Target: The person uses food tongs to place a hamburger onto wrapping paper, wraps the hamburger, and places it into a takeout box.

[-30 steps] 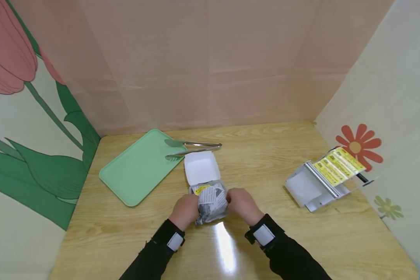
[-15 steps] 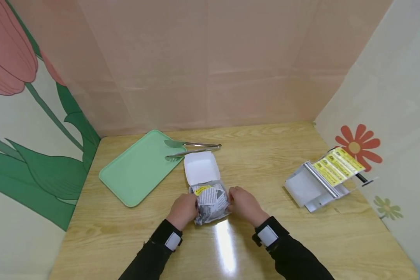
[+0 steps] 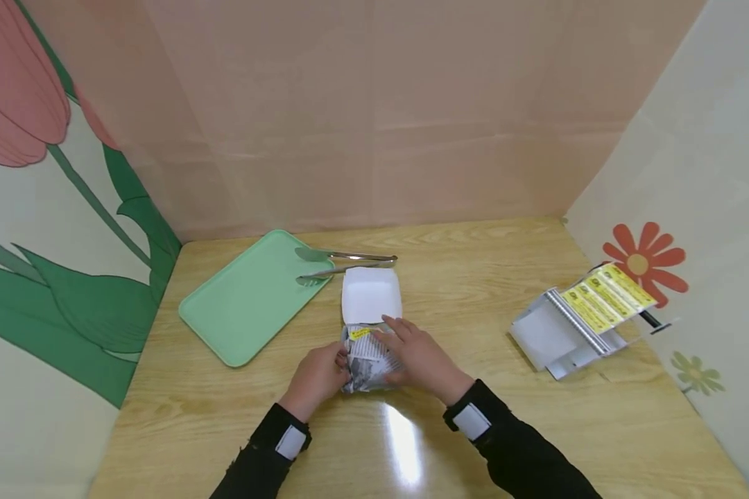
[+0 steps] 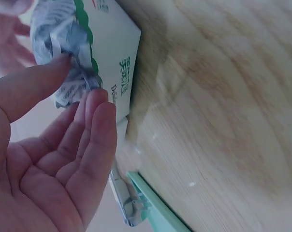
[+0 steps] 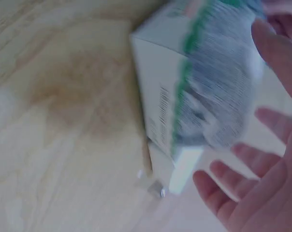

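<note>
A small white paper box stands in the middle of the table, its lid flipped back. Inside it sits a bundle wrapped in newsprint-patterned paper with a yellow label on top. At the left side my left hand pinches the wrapping paper between thumb and fingers, right at the green scalloped rim of the box. My right hand reaches over the right side of the bundle, fingers spread; the right wrist view shows this hand blurred, palm towards the paper.
A green tray lies to the left, with metal tongs across its right corner, just behind the lid. On the right stands a grey metal dispenser with a roller and a strip of yellow labels.
My right hand has left the box's right side and come over the bundle, its fingers opening out. The box has turned straighter, its lid shifting slightly right. My left hand has moved slightly left.
</note>
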